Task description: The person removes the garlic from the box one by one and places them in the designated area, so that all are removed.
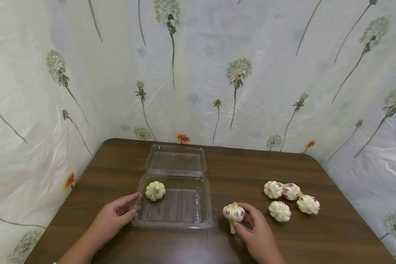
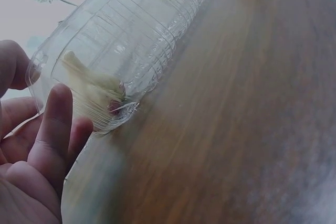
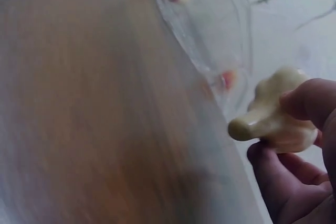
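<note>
A clear plastic clamshell container (image 1: 171, 224) lies with its lid folded back on the table. In its left rear corner sits one garlic bulb (image 1: 155, 191), stem up; the left wrist view shows this bulb (image 2: 97, 87) through the clear wall. My left hand (image 1: 113, 216) holds the container's left rim, thumb and fingers about the edge. To the right of the container, my right hand (image 1: 255, 231) grips a purple-streaked garlic bulb (image 1: 234, 212) between thumb and fingers, its stem pointing down toward me. In the right wrist view that bulb (image 3: 278, 114) shows its stem end.
Several more garlic bulbs (image 1: 279, 211) lie in a loose group on the right of the brown wooden table (image 1: 118, 157). Behind the container's base lies its open lid (image 1: 176, 160). A floral-patterned sheet (image 1: 198, 73) hangs around the table's back and sides.
</note>
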Available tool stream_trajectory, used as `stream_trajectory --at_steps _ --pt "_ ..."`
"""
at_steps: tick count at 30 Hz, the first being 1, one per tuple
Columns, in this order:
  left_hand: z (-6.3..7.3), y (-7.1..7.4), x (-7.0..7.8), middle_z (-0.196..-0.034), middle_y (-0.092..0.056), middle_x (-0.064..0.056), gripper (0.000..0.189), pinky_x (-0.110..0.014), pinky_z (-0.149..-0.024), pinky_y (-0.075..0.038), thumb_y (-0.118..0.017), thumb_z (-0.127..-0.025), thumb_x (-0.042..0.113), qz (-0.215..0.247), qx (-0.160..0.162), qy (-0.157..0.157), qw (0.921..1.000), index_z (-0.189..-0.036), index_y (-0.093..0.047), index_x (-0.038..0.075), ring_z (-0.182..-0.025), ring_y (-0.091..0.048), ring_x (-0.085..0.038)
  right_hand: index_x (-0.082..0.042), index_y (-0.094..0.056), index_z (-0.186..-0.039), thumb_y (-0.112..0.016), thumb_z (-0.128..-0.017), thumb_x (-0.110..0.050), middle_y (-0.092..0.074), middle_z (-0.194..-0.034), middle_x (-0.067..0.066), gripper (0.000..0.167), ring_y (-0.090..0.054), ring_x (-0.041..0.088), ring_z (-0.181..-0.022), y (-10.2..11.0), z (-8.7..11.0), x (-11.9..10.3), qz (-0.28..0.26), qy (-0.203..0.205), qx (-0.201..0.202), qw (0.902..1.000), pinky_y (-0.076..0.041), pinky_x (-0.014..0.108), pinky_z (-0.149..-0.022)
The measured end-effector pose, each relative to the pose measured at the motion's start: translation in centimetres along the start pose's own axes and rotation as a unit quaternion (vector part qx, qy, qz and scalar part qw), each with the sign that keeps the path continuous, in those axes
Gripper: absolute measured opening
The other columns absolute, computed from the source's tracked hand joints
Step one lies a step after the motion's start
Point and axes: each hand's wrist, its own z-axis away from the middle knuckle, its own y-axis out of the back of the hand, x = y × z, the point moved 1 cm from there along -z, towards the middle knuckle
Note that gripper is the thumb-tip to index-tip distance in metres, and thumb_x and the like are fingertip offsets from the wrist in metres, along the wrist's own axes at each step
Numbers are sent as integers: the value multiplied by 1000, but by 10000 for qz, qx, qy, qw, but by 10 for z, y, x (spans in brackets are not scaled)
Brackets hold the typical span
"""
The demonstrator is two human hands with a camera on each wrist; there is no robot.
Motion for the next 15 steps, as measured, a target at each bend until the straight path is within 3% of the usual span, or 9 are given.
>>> stream_trajectory --at_steps 6,15 --pt "1 1 -1 -152 -56 -19 52 -21 -88 -59 -72 -99 9 13 17 -47 10000 -148 -58 4 -117 -70 -16 -5 -54 -143 -78 -93 -3 -53 -147 19 56 -67 22 -118 13 3 3 148 -144 -87 9997 -60 24 -79" --pt "1 -1 -4 -152 -57 -20 51 -21 -88 -59 -71 -100 8 116 -4 -83 9999 -149 -57 3 -115 -70 -11 -7 -50 -146 -75 -96 -6 -53 -148 18 56 -68 7 -107 34 7 17 108 -597 -447 9972 -59 26 -79"
